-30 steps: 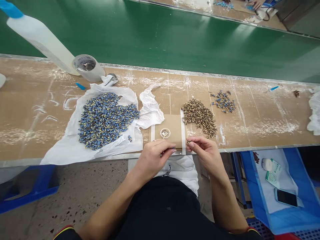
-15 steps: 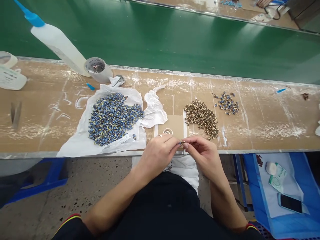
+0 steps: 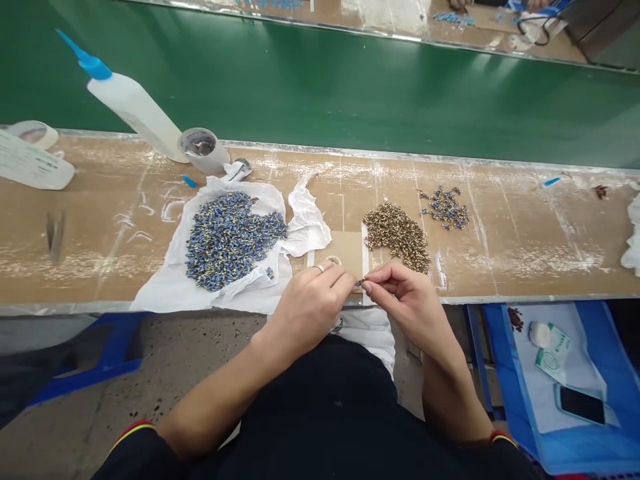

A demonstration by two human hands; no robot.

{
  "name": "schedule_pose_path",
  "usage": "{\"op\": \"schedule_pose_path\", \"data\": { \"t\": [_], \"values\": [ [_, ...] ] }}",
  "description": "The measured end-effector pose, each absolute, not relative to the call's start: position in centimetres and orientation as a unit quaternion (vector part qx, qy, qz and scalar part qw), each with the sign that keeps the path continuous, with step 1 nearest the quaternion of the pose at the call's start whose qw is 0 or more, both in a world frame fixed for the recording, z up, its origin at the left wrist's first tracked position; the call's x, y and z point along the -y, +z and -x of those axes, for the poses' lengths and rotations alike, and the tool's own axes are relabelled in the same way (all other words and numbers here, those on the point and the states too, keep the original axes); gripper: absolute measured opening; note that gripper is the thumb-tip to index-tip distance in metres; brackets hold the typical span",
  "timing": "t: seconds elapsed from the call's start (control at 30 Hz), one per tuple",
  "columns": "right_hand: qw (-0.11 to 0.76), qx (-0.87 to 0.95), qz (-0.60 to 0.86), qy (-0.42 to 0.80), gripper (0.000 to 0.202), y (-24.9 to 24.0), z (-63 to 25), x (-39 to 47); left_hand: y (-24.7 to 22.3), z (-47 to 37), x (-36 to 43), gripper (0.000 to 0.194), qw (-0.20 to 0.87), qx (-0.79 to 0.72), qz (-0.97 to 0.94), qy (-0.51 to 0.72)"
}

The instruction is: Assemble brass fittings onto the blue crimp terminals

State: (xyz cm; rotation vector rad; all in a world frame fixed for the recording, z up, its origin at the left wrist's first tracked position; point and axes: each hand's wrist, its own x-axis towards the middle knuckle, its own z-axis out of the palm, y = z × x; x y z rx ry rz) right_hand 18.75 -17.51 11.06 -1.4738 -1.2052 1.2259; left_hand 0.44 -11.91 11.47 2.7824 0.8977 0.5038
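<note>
My left hand (image 3: 315,303), with a ring on one finger, is closed in a pinch on a small blue piece (image 3: 358,283). Opposite it, my right hand (image 3: 407,300) pinches a tiny brass-coloured piece (image 3: 363,281), and the two pieces meet between the fingertips. Left of my hands, a heap of small blue-and-yellow pieces (image 3: 225,243) lies on white paper (image 3: 165,287). Just beyond my right hand is a heap of small brass-coloured pieces (image 3: 397,233). Farther right, a smaller group of blue-and-brass pieces (image 3: 447,208) is spread out. Fine detail of the held pieces is too small to make out.
A white bottle with a blue nozzle (image 3: 135,113) leans in a tape roll (image 3: 203,150). Tweezers (image 3: 55,237) and another bottle (image 3: 35,160) lie at the left. A blue bin (image 3: 520,393) holding a phone (image 3: 581,405) stands below right. Another person's hands (image 3: 460,5) show across the green divider.
The view has shifted slightly, so the bench items appear a little displaced. Both hands stay together at the bench edge, still pinching the small pieces.
</note>
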Motion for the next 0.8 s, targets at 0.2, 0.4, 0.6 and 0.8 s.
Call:
{"op": "schedule_pose_path", "data": {
  "t": [0.2,0.4,0.6,0.8],
  "values": [
    [0.419,0.527,0.581,0.458,0.011,13.0,-18.3,17.2,14.2,-0.1,11.6,0.02,0.032,-0.298,-0.94,0.164],
    [0.427,0.575,0.551,0.428,0.013,13.6,-17.7,16.3,16.1,0.2,11.3,0.027,-0.023,-0.286,-0.945,0.159],
    [0.414,0.576,0.527,0.468,0.014,14.2,-17.5,16.0,17.2,0.8,10.9,0.027,-0.022,-0.28,-0.95,0.141],
    [0.391,0.617,0.515,0.449,0.017,14.8,-17.5,15.7,18.3,0.9,10.8,0.029,0.011,-0.286,-0.951,0.117]
  ]
}}
